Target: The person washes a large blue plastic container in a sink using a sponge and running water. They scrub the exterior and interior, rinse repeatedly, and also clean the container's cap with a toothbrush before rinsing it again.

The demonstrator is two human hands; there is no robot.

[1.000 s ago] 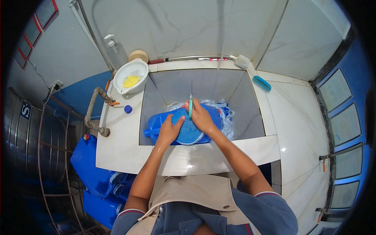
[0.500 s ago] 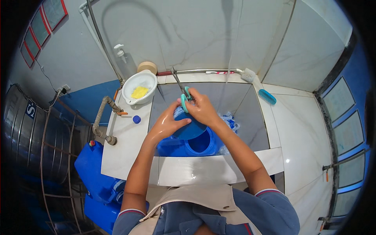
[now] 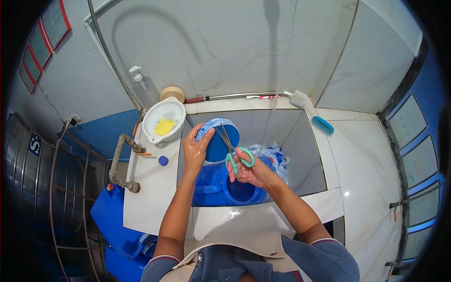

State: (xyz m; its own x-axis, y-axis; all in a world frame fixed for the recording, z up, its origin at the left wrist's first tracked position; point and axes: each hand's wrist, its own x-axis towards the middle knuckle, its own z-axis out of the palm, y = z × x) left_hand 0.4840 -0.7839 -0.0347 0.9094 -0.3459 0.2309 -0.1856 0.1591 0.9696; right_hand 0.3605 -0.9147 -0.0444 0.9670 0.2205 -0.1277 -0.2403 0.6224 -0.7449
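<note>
My left hand (image 3: 194, 151) grips a round blue lid (image 3: 214, 148) by its left edge, tilted so its flat blue face shows. A pale printed plastic band (image 3: 217, 121) runs round the lid's rim. In my right hand (image 3: 253, 175) is a pair of scissors (image 3: 231, 149) with teal handles, fingers through the loops. The blades are parted a little and point up across the lid. Beneath my hands, a blue plastic container (image 3: 209, 190) with a wide open mouth sits in the grey sink (image 3: 303, 162). Crumpled clear-and-blue plastic strips (image 3: 278, 160) lie right of it.
On the left ledge are a white basin (image 3: 151, 117) with a yellow sponge (image 3: 164, 127), a pump bottle (image 3: 145, 84), a blue cap (image 3: 163, 160) and a pipe tap (image 3: 123, 145). Brushes (image 3: 299, 98) line the back ledge. Blue jugs (image 3: 112, 216) stand lower left. Water falls at the back.
My right hand has drawn the scissors down and right, away from my left hand. The lid is raised and turned, showing more of its blue face and rim band.
</note>
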